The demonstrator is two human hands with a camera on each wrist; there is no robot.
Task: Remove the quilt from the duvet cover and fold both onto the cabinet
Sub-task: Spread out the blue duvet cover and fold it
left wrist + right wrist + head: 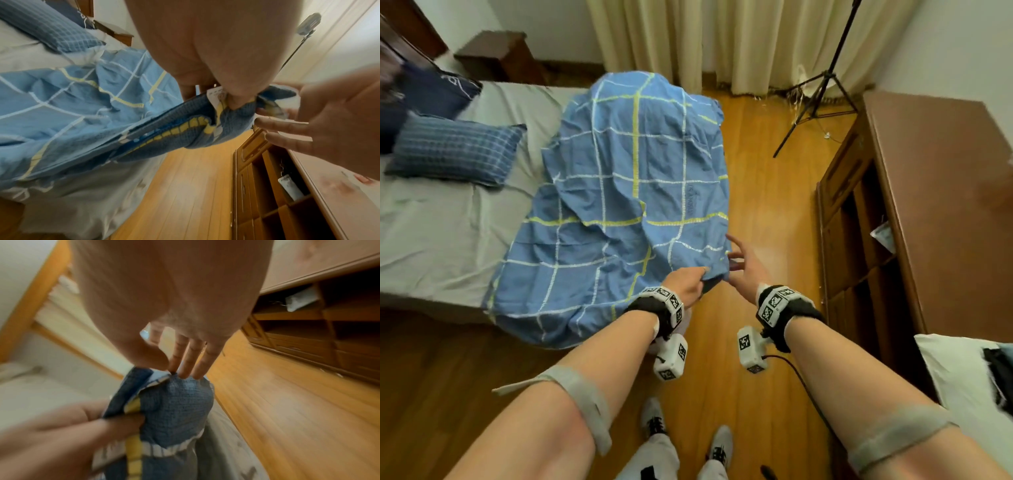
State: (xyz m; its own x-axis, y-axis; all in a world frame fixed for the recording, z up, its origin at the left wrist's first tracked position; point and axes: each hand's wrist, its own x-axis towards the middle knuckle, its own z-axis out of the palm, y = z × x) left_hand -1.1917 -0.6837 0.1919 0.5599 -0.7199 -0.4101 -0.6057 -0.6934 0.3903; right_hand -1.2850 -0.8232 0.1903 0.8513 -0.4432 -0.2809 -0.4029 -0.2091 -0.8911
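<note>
One duvet cover point(626, 192), light blue with a grid of white and yellow lines, creased and rumpled, puffed up in the middle. Darker blue on its inner face, shown where the near corner turns over in the left wrist view point(168, 134), with a small white label at that turn. Spread over the right edge of the bed point(431, 219), the far end bulging past the edge above the wooden floor point(767, 192), the near end hanging over the bed's near right corner. Whether the quilt lies inside, impossible to tell.

Left hand point(686, 286) at the near right corner of the cover, thumb and fingers point(187, 92) pinched onto a fold of the fabric. Right hand point(744, 270) just beside it, fingers point(190, 361) straight and spread, released, tips touching the bunched corner without gripping.

Two pillows at the head of the bed: one checked blue pillow point(455, 150) and one dark navy pillow point(434, 90) behind it. One grey bed sheet under everything. One brown cabinet point(935, 192) along the right side, well apart from the cover, with open shelves on its front. One black tripod point(822, 85) standing by the cream curtains point(739, 44). One dark nightstand point(496, 54) at the far corner of the bed.
</note>
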